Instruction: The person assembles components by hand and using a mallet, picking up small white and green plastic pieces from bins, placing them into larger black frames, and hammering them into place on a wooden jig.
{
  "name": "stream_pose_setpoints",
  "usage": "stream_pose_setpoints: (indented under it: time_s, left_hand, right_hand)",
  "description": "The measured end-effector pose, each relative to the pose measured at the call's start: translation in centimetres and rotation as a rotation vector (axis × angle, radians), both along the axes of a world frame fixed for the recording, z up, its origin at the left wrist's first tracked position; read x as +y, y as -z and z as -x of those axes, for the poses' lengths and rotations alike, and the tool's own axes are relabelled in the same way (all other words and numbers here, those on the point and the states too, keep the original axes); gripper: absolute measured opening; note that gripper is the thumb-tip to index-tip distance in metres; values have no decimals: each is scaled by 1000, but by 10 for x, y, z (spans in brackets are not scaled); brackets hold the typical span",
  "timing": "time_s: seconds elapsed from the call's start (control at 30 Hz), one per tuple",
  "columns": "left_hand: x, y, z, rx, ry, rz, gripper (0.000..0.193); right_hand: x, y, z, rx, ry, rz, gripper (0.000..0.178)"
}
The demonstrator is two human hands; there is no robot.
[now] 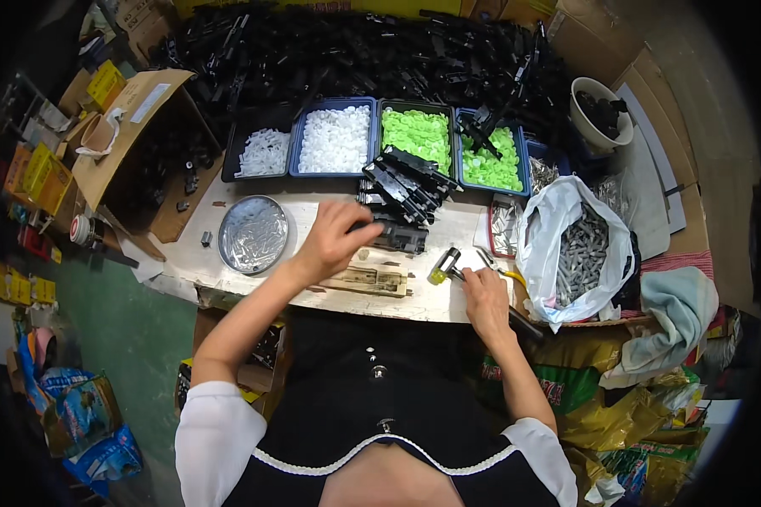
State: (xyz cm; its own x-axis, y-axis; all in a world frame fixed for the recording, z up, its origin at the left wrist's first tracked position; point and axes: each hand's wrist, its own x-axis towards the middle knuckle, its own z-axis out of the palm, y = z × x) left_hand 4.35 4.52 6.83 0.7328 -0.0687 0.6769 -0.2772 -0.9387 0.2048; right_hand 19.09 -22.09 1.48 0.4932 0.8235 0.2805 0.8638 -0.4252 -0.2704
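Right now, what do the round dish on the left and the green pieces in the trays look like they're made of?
The round dish looks like thin bare metal: silvery with a dull shine. The green pieces look like moulded plastic: one even, bright lime colour, matte. Neither is certain from above.

Open brown carton point(131, 127) at left, yellow boxes point(38, 173) beyond it — white plastic bag point(545, 224) at right, gold-green packets point(604, 406) below.

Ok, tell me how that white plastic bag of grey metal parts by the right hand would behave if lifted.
The white plastic bag looks thin and floppy, so it would probably sag. The grey metal parts fill it, so it is likely heavy for its size. Its mouth gapes open, so parts might spill if it tips.
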Motion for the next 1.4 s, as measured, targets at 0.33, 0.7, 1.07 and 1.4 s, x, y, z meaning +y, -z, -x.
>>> stream_pose_setpoints:
  time_s: [0.33, 0.7, 1.07, 1.4]
  left_hand:
    - [29, -5, -81, 25, 0, -207, 35]
    - [26, -18, -81, 79, -38, -90, 32]
    - [41, -14, 13, -70, -437, 207, 27]
    - [64, 43, 157, -37, -944, 387, 17]
  right_hand:
    - [-13, -5, -12, 9, -1, -55, 18]
    - [58, -58, -67, -102, -77, -322, 15]
    - [270, -82, -161, -260, -179, -1, 24]
    - [334, -67, -191, -226, -270, -69, 24]
